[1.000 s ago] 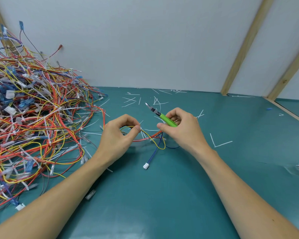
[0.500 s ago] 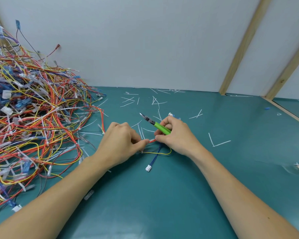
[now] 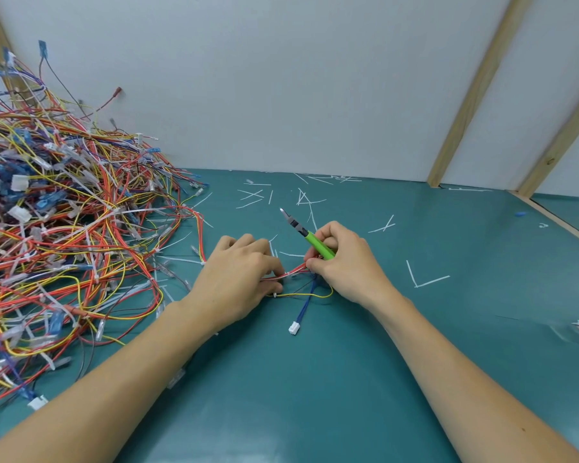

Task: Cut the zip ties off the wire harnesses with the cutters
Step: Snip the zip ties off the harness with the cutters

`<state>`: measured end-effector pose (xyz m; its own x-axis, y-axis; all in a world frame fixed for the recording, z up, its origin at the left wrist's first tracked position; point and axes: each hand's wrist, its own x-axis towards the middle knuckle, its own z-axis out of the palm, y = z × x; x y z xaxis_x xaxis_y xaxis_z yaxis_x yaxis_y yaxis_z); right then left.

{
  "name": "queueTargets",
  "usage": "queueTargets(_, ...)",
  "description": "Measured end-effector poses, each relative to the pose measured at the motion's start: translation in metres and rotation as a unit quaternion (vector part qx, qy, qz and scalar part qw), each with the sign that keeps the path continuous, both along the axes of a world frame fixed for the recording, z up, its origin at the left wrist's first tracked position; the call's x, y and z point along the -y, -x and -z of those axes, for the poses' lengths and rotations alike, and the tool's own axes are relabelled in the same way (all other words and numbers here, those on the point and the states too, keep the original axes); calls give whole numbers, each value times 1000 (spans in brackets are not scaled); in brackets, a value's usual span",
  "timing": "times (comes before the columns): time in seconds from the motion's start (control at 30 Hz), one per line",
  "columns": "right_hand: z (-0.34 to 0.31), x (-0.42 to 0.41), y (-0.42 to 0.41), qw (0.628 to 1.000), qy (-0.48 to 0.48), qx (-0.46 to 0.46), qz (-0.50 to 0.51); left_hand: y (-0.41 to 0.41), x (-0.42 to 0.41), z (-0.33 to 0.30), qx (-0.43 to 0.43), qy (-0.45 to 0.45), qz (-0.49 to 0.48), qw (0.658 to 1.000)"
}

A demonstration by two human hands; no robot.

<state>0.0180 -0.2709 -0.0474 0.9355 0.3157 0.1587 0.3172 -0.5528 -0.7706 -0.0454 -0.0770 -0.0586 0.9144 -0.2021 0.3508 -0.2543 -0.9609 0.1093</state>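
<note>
on mat: both hands (image 3: 238, 279) (image 3: 345, 262) pinch harness (image 3: 295, 272); right holds cutters (image 3: 310, 236).

Green-handled cutters (image 3: 316, 246), a red, yellow and blue wire harness (image 3: 306, 289) with white connector (image 3: 293, 328), white zip-tie offcuts (image 3: 427, 281), teal table (image 3: 315, 379)

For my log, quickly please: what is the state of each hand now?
Left hand: fingers pinch the thin red, yellow and blue wire harness.
Right hand: holds the green-handled cutters, also pinching the harness.
</note>
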Motion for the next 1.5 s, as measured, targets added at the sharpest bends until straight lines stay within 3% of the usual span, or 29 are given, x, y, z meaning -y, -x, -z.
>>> queueTargets(0.2,-5,2,-3,995,-103,-18,1,1,0,-1,118,73,-16,990)
queueTargets(0.3,-6,3,-5,991,-134,-12,15,1,-2,-1,136,129,-32,982)
queueTargets(0.43,-6,4,-6,989,-143,1,29,-1,-6,1,95,193,-39,976)
queueTargets(0.63,-3,4,-4,994,-106,9,10,0,0,1,-44,295,-37,954)
queueTargets(0.83,-5,2,0,993,-114,22,-9,-2,-2,2,-50,345,-32,937)
queueTargets(1.13,-14,-3,8,979,-184,-43,-76,1,1,-4,211,242,12,947)
queueTargets(1.3,-15,-7,12,979,-190,-37,-64,1,1,-2,188,248,34,950)
queueTargets(1.43,-15,-7,12,991,-117,-51,-37,2,3,-1,176,222,50,958)
queueTargets(1.5,-16,-4,11,997,-68,-12,-20,2,5,-1,181,215,54,958)
